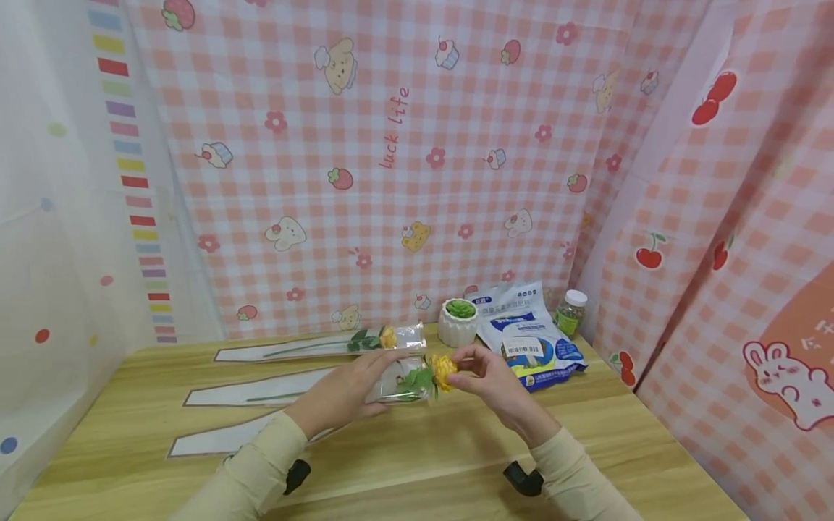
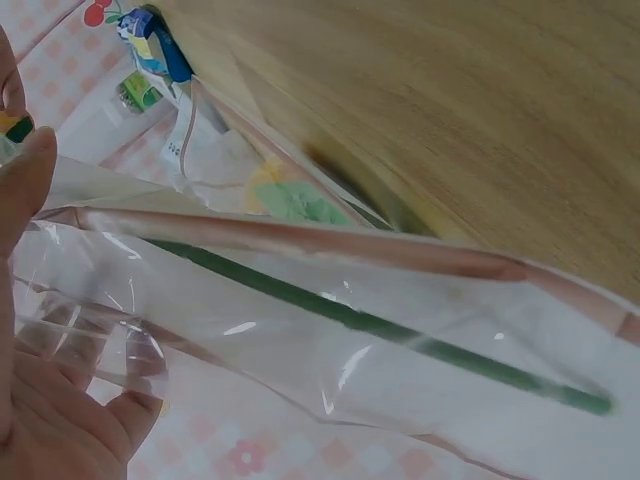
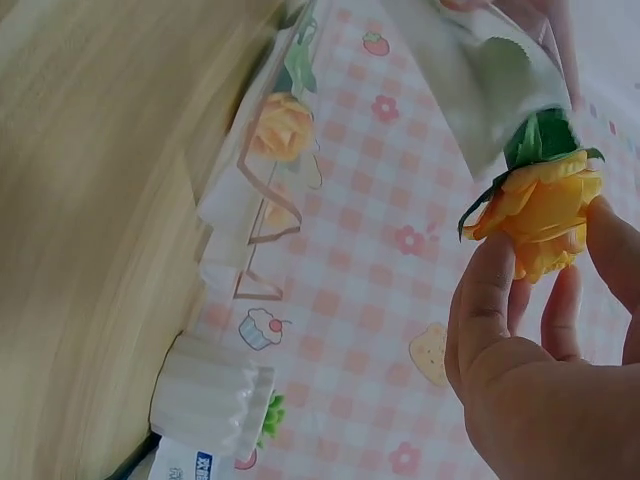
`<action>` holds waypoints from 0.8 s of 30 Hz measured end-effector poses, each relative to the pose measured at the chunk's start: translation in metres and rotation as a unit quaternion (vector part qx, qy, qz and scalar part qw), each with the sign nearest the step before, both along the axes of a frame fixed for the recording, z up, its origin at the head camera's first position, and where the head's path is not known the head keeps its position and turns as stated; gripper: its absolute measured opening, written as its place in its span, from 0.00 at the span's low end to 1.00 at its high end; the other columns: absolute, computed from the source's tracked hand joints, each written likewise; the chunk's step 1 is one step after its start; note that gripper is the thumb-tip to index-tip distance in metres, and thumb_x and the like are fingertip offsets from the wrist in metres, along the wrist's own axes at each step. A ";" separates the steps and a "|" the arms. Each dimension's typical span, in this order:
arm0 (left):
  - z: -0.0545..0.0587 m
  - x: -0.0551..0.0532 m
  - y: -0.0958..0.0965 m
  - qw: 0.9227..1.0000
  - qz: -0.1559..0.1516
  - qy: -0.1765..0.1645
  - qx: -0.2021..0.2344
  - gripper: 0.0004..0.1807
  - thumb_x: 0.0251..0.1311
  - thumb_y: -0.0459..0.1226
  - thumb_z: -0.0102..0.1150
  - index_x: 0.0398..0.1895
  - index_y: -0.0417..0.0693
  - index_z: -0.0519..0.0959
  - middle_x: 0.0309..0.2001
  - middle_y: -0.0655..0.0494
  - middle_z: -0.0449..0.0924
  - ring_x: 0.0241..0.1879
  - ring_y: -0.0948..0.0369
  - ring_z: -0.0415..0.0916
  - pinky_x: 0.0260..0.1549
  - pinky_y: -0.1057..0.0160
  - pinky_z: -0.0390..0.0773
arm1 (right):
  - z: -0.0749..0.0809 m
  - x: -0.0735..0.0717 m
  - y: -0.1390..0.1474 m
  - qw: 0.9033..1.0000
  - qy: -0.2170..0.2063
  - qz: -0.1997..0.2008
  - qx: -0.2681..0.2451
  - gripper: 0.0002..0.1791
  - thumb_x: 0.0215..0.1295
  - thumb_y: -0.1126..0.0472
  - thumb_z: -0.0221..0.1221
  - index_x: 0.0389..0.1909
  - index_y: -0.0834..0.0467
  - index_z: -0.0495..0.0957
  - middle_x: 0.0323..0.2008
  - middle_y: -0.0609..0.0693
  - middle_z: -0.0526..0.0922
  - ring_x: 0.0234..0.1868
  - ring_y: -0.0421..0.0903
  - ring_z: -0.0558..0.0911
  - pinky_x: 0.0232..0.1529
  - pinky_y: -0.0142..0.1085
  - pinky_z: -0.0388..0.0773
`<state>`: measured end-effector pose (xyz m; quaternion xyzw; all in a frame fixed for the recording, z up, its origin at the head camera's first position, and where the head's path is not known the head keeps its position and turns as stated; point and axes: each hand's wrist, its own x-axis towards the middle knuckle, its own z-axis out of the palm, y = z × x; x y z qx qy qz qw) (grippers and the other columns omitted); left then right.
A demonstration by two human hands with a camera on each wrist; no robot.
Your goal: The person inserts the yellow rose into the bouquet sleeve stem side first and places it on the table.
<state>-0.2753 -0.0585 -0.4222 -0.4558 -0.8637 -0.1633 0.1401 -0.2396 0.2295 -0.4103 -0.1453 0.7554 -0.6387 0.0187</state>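
Yellow ruffled fabric rose [image 1: 444,370] poked out of a glossy clear tapered sleeve [image 1: 306,387], held above the wood-grain table [image 1: 417,463]. Right hand [image 1: 498,383] pinched the bloom; left hand [image 1: 345,391] gripped the sleeve. Two more sleeves lay flat behind, ribbed white pot [image 1: 457,322] near; front table edge open.
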 end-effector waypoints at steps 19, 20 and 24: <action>0.003 0.004 0.005 1.000 0.005 0.020 -0.005 0.57 0.52 0.47 0.78 0.80 0.66 0.50 0.65 0.50 0.73 0.55 0.53 0.80 0.50 0.55 0.84 | -0.017 0.008 -0.034 0.978 -0.091 -0.012 -0.186 0.11 0.70 0.72 0.59 0.46 0.61 0.67 0.51 0.59 0.70 0.48 0.49 0.80 0.51 0.48 0.84; 0.003 0.004 0.005 1.000 0.005 0.019 -0.004 0.57 0.52 0.47 0.78 0.80 0.66 0.50 0.65 0.50 0.73 0.56 0.53 0.80 0.50 0.55 0.84 | -0.017 0.008 -0.035 0.974 -0.096 -0.015 -0.205 0.11 0.69 0.73 0.59 0.45 0.61 0.67 0.50 0.58 0.69 0.48 0.48 0.80 0.51 0.46 0.85; 0.002 0.004 0.006 1.000 0.001 0.021 -0.005 0.55 0.51 0.49 0.78 0.79 0.63 0.53 0.67 0.50 0.72 0.58 0.52 0.79 0.55 0.54 0.81 | -0.018 0.009 -0.040 0.960 -0.104 -0.049 -0.255 0.09 0.67 0.76 0.57 0.41 0.61 0.69 0.48 0.56 0.69 0.44 0.46 0.81 0.48 0.39 0.85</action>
